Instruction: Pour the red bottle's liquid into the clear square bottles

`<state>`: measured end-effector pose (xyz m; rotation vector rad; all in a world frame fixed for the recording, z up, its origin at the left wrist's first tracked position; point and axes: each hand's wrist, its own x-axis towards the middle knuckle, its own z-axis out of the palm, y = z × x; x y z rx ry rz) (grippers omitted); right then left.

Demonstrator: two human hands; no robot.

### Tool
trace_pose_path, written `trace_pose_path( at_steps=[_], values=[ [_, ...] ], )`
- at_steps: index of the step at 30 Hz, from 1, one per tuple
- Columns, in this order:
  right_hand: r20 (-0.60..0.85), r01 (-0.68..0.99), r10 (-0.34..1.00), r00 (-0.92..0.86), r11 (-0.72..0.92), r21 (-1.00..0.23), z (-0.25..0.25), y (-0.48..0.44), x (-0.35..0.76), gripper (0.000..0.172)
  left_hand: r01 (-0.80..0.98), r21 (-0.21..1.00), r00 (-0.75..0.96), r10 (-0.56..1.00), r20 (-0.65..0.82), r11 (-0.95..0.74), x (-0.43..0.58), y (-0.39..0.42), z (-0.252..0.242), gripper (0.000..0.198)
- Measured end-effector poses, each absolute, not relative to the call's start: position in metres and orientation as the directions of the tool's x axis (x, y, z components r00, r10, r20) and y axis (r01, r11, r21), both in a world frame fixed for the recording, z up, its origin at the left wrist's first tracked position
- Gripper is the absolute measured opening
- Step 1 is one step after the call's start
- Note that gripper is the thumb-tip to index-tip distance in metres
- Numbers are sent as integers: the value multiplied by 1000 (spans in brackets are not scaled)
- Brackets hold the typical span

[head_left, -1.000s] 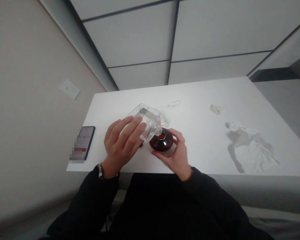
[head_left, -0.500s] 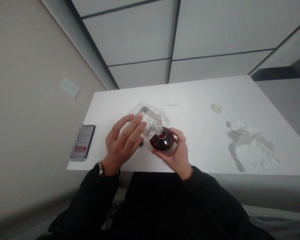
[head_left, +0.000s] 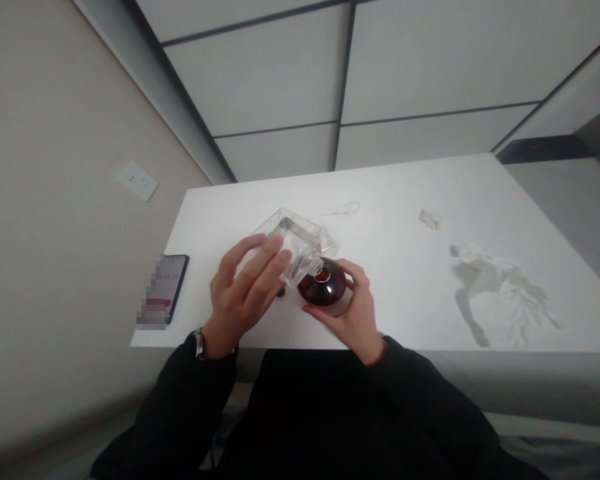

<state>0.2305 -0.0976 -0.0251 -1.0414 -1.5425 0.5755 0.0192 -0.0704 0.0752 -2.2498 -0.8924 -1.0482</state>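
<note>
My left hand (head_left: 247,287) grips a clear, square-sided bottle (head_left: 295,233) and holds it tipped, with its threaded neck pointing down to the right. That neck is over the round opening of a dark reddish-brown bottle (head_left: 325,293); whether the two touch I cannot tell. Around the right side of the dark bottle curve the fingers and thumb of my right hand (head_left: 355,310). Some liquid shows inside the clear bottle. A small black object (head_left: 281,292), mostly hidden, lies below my left fingers.
A clear dropper-like piece (head_left: 347,209) lies on the white table (head_left: 395,193) behind the bottles. To the right are a small crumpled scrap (head_left: 430,219) and a larger crumpled white tissue (head_left: 510,293). A phone (head_left: 173,283) rests at the left edge, near the wall.
The whole view has shifted slightly. Both hands keep their hold, and the clear bottle stays tipped over the dark one with hardly any change.
</note>
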Motion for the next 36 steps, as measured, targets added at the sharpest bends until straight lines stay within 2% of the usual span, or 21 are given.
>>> trace_pose_path(
  at_steps=[12, 24, 32, 36],
  values=[
    [523, 315, 852, 16, 492, -811, -25, -97, 231, 85, 750, -153, 480, 370, 796, -644, 19, -71, 73, 75],
    [520, 310, 854, 30, 487, -817, -25, -97, 230, 85, 744, -158, 486, 363, 795, -649, 18, -72, 73, 80],
    [526, 346, 850, 10, 490, -800, -24, -96, 231, 84, 751, -166, 482, 359, 799, -639, 19, -72, 73, 71],
    [533, 349, 846, 0, 500, -793, -23, -97, 232, 86, 747, -163, 483, 359, 799, -644, 19, -72, 73, 75]
  ],
)
